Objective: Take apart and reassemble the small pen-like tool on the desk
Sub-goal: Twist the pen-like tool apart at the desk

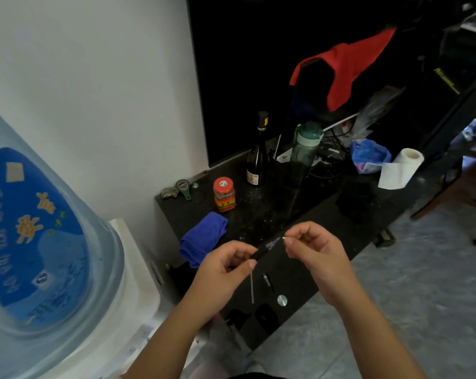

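My left hand (226,265) grips the black pen barrel (264,249), which slants up to the right over the dark desk (313,222). The barrel's clear tip end (274,242) points at my right hand (312,246), whose thumb and forefinger pinch at that tip; what they pinch is too small to tell. A thin white refill rod (252,287) lies on the desk below my left hand. Beside it lie a small dark pen piece (267,280) and a round silver cap (282,300).
A folded blue cloth (202,239) lies left of my hands. Further back stand a red-lidded jar (224,194), a dark wine bottle (257,157), a green water bottle (305,149) and a paper roll (402,166). A water dispenser jug (40,228) fills the left side.
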Tool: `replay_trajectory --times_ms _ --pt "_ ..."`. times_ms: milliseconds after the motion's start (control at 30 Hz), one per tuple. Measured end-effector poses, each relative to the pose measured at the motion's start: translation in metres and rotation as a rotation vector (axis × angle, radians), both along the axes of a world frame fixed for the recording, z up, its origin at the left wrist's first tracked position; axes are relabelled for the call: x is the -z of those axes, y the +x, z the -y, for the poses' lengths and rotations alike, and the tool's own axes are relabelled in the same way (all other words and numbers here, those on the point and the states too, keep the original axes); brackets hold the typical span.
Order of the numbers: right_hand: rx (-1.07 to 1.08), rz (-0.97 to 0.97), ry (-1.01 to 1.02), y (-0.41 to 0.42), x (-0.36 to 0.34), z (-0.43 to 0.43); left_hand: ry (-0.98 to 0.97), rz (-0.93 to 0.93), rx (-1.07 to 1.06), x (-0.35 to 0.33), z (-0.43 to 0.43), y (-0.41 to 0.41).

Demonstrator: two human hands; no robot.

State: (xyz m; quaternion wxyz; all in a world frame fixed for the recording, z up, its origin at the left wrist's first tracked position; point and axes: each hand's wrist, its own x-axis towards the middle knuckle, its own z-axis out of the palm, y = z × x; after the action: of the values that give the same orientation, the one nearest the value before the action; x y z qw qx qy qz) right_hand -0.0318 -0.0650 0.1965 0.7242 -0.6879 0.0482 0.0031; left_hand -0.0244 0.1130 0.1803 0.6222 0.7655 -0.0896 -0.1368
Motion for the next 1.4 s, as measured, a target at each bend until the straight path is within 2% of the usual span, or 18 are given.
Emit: replay_trajectory --times_ms 233,567,767,933,1167,1400 --pt "-0.061 0.005 -0.099 0.007 -0.001 0.006 0.081 0.026 0.0 0.002 0.002 0.002" --pt "-0.301 -0.037 -0.266 0.014 -0.009 0.018 0.189 0.103 0.042 -0.002 0.005 0.004" --pt "-0.283 -0.028 -0.361 0.013 -0.001 0.014 0.222 0.112 0.043 0.002 0.007 0.002" --pt "-0.262 -0.044 -0.545 0.013 0.008 0.012 0.234 0.13 0.028 0.003 0.006 0.003" --pt "-0.286 0.001 -0.319 0.008 0.005 0.015 0.224 0.102 0.035 0.007 0.005 0.002" --pt "-0.194 -0.066 -0.376 0.008 0.01 0.009 0.222 0.13 0.016 0.006 0.006 0.002"
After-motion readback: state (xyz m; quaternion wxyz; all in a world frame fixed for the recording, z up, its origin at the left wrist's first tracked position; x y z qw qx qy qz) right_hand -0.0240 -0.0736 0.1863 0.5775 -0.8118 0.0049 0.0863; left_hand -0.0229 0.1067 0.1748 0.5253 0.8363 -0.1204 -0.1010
